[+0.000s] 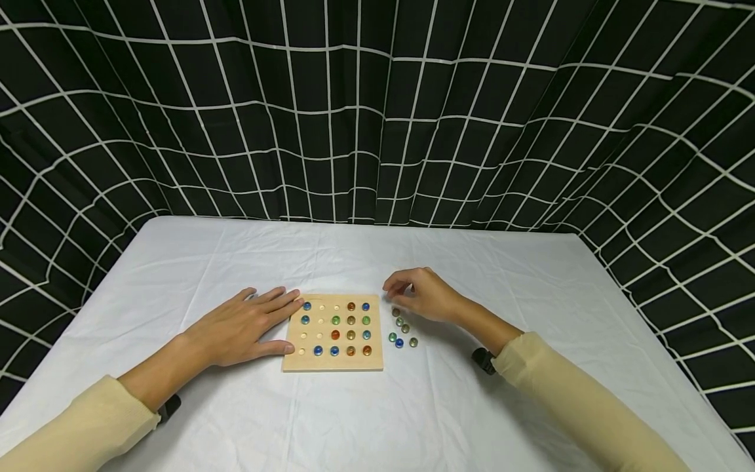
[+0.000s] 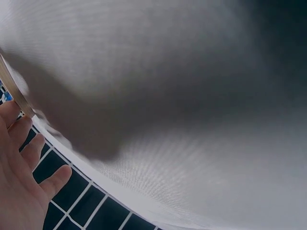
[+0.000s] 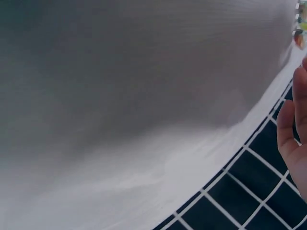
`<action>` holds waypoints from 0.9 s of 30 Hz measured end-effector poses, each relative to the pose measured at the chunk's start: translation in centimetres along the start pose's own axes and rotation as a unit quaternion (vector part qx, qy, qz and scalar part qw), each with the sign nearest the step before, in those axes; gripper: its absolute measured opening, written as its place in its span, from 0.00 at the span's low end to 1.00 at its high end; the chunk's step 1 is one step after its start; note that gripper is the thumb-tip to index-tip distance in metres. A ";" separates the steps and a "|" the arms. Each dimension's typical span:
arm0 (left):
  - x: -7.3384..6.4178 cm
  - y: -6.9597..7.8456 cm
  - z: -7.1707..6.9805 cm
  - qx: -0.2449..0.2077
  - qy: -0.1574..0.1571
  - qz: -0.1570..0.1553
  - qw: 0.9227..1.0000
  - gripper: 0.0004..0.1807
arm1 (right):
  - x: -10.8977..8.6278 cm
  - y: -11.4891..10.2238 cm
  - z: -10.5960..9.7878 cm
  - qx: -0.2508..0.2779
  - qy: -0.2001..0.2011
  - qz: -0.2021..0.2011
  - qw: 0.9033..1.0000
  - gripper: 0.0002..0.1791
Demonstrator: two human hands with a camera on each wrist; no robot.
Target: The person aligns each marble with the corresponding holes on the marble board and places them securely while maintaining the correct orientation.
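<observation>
A light wooden board (image 1: 333, 364) with rows of round hollows lies flat on the table, several of them filled with coloured glass marbles. My left hand (image 1: 248, 328) rests at its left edge, fingers spread, index fingertip and thumb tip overlapping the board. In the left wrist view the left hand (image 2: 21, 163) shows its fingers beside the board's edge (image 2: 13, 88). Right of the board lies a loose group of marbles (image 1: 399, 343). Above them my right hand (image 1: 427, 295) has its fingers bent, thumb and index tips close together; I cannot tell whether a marble is between them.
A white cloth (image 1: 472, 406) covers the table, with small wrinkles. Behind and at both sides hangs a black curtain (image 1: 330, 131) with a white grid. Empty hollows (image 1: 320, 321) show mostly in the board's left columns.
</observation>
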State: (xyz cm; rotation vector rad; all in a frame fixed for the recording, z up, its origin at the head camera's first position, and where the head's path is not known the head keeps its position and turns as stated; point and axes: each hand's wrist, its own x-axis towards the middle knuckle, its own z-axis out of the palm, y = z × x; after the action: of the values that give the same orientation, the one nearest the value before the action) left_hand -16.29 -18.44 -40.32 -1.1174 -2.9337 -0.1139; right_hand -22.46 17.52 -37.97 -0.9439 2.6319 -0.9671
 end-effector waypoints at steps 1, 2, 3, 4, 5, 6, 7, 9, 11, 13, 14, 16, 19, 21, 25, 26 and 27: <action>0.0 0.0 0.0 0.000 0.000 0.000 1.000 0.45 | -0.2 0.1 0.0 -0.001 -0.004 -0.002 1.000 0.10; 0.0 0.0 0.0 0.001 -0.001 0.000 1.000 0.45 | -0.4 0.3 0.0 -0.003 -0.010 -0.004 1.000 0.10; 0.0 0.0 0.0 0.001 -0.001 -0.001 1.000 0.45 | -0.6 0.4 -0.1 -0.003 -0.016 -0.005 1.000 0.11; 0.0 0.0 0.0 0.001 -0.001 -0.002 1.000 0.45 | -0.8 0.5 0.0 -0.002 -0.024 -0.004 1.000 0.12; 0.0 0.0 0.0 0.002 -0.002 -0.003 1.000 0.45 | -0.9 0.6 0.0 -0.002 -0.032 -0.004 0.999 0.12; 0.0 -0.1 0.0 0.002 -0.002 -0.003 1.000 0.45 | -1.0 0.6 0.0 -0.001 -0.039 -0.007 0.999 0.13; 0.0 -0.1 0.0 0.002 -0.003 -0.004 1.000 0.45 | -1.1 0.7 0.0 0.000 -0.045 -0.006 0.999 0.13; 0.0 -0.1 0.0 0.001 -0.003 -0.006 1.000 0.45 | -1.2 0.7 0.1 0.000 -0.050 -0.009 0.999 0.13; -0.1 -0.1 0.0 -0.001 -0.004 -0.006 1.000 0.45 | -1.3 0.8 0.2 -0.001 -0.051 -0.012 0.999 0.13; -0.1 -0.1 0.0 -0.003 -0.004 -0.005 1.000 0.45 | -1.3 0.9 0.3 0.001 -0.050 -0.014 0.999 0.14; -0.1 -0.1 0.0 -0.003 -0.004 -0.005 1.000 0.45 | -1.3 0.9 0.3 0.003 -0.050 -0.014 0.999 0.14; -0.1 -0.1 0.1 -0.004 -0.004 -0.004 1.000 0.45 | -1.3 0.9 0.4 0.006 -0.049 -0.014 0.999 0.15; -0.1 -0.1 0.1 -0.002 -0.002 -0.002 1.000 0.45 | -1.2 1.0 0.5 0.005 -0.046 -0.013 0.999 0.15; 0.0 -0.1 0.1 -0.001 -0.001 -0.001 1.000 0.45 | -1.1 1.0 0.5 0.002 -0.043 -0.012 0.999 0.15; 0.0 -0.1 0.1 -0.001 -0.002 -0.002 1.000 0.45 | -1.1 0.9 0.5 0.001 -0.043 -0.008 0.999 0.14; 0.0 -0.1 0.1 -0.001 -0.003 -0.003 1.000 0.45 | -1.1 0.8 0.5 0.002 -0.043 -0.007 0.999 0.14; 0.0 -0.1 0.0 -0.002 -0.003 -0.003 1.000 0.45 | -1.1 0.8 0.5 0.001 -0.043 -0.007 0.999 0.14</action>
State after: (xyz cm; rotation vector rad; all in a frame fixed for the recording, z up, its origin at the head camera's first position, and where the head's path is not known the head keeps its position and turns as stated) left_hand -16.31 -18.52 -40.37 -1.1111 -2.9442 -0.1155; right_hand -21.83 18.38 -38.95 -0.9814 2.5555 -0.9114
